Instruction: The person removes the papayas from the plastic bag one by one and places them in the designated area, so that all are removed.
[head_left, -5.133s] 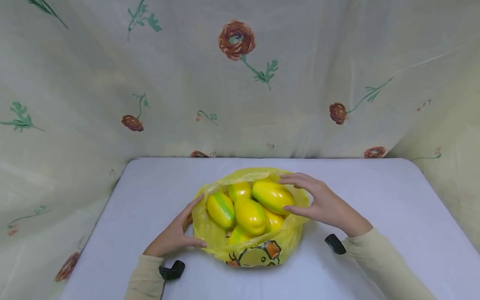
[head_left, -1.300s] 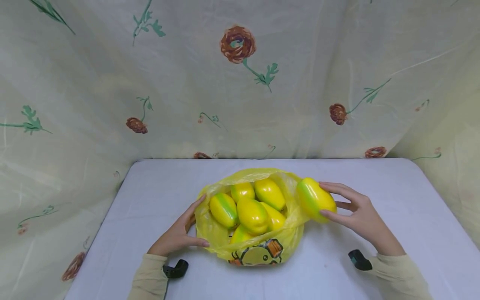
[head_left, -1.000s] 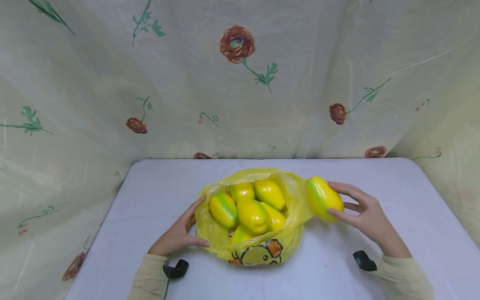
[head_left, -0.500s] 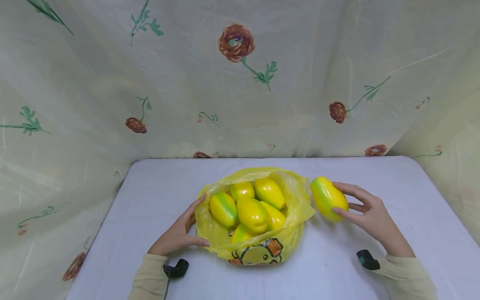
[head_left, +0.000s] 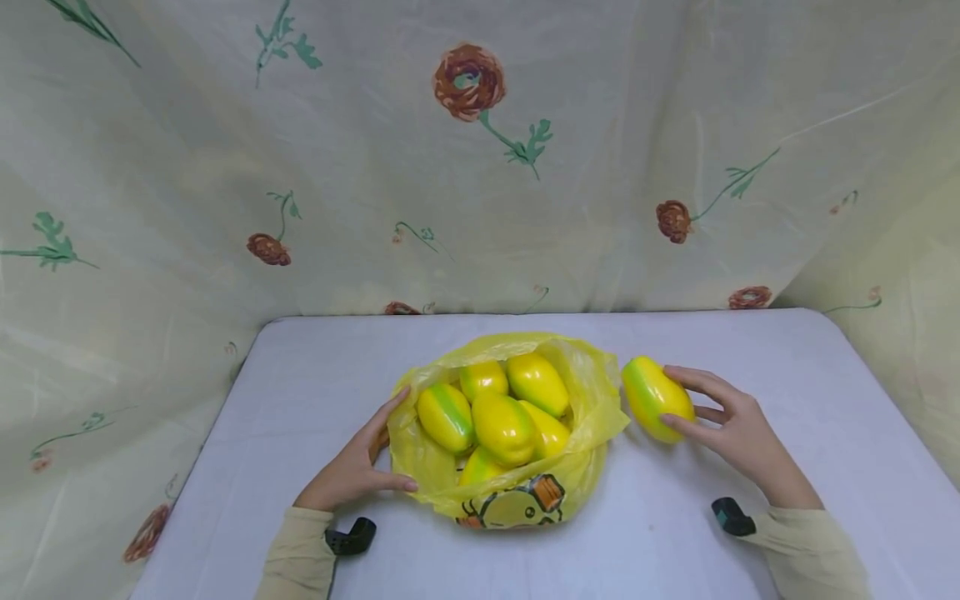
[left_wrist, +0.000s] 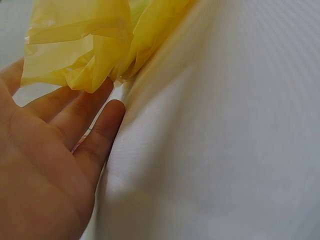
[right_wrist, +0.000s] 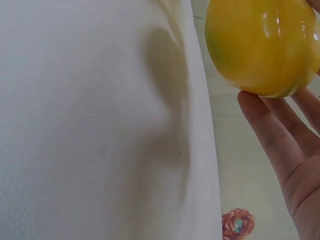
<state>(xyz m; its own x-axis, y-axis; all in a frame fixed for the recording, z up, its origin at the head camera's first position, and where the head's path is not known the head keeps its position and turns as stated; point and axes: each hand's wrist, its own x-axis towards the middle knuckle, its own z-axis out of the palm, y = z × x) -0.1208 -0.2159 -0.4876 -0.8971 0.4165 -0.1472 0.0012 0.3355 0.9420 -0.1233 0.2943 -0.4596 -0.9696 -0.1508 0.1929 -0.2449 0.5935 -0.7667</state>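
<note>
Pointing lengthwise away-left, yellow fruit (head_left: 651, 398) gripped by right fingers (head_left: 701, 381), left fingers (head_left: 387, 410) spread against bag (head_left: 583, 492)

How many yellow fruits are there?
7: one fruit in the right hand; six in the yellow bag: left, back-left, back-right, centre, right, front. More may be hidden underneath.

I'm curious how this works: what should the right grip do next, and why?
Probably lower the green-streaked fruit onto the white table, since the right grip holds it just outside the yellow bag, apparently off the surface.
</note>
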